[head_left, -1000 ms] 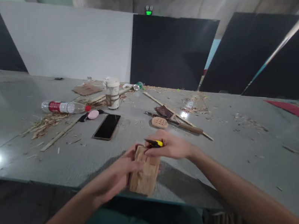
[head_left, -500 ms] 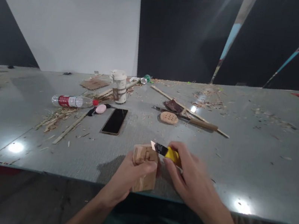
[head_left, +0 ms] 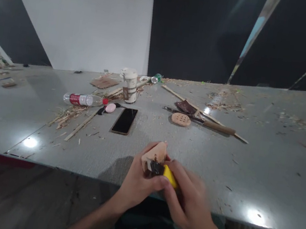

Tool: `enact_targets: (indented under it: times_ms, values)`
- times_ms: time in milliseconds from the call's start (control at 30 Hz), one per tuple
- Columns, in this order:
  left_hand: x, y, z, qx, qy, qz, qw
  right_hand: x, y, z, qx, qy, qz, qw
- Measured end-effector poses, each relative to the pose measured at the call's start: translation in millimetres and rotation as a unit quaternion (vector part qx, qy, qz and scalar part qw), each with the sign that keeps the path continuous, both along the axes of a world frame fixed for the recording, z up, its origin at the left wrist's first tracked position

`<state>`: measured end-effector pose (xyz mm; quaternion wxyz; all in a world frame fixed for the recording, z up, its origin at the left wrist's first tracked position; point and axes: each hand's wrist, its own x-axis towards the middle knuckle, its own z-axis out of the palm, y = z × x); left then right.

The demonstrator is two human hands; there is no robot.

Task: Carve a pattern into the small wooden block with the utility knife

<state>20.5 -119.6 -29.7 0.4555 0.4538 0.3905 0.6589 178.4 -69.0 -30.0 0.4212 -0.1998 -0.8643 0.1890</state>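
Note:
My left hand (head_left: 137, 183) is wrapped round a small wooden block (head_left: 156, 153) near the table's front edge, its pale face tilted up. In my right hand (head_left: 189, 195) is a yellow and black utility knife (head_left: 170, 176). The knife's black front end lies against the lower part of the block, and my left thumb reaches to the yellow handle. Where the blade meets the wood is blurred.
Beyond my hands on the grey table (head_left: 151, 127) lie a phone (head_left: 124, 121), an oval wooden piece (head_left: 181, 119) and a wooden-handled tool (head_left: 217, 127). Further left are a plastic bottle (head_left: 81, 99), a paper cup (head_left: 129, 85) and wood shavings.
The block has been turned and raised in my left hand. My right hand has brought the knife from above the block's right side onto it. The view has shifted left.

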Motion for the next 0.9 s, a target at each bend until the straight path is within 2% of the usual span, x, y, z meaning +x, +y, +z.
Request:
enact_targets:
  times_ms: [100,267,533,767,900]
  values:
    - [0,1,-1.0,0.001,0.015,0.016,1.0,-7,-5,-5.1,-0.012,0.006,0.011,1.0]
    - [1,0,-4.3,-0.023,0.018,0.036,0.999,-10,-7,-11.3,0.006,0.012,-0.016,1.0]
    - [2,-4,-9.4,0.001,0.053,0.062,0.997,-9,-11,-13.3,-0.002,0.035,-0.014,0.999]
    - [2,-7,-6.7,0.009,0.03,0.034,0.999,-9,-13,-16.2,-0.006,0.04,-0.005,0.999]
    - [2,-6,-6.1,0.003,0.033,0.049,0.998,-13,-11,-12.7,-0.018,0.034,-0.002,0.999]
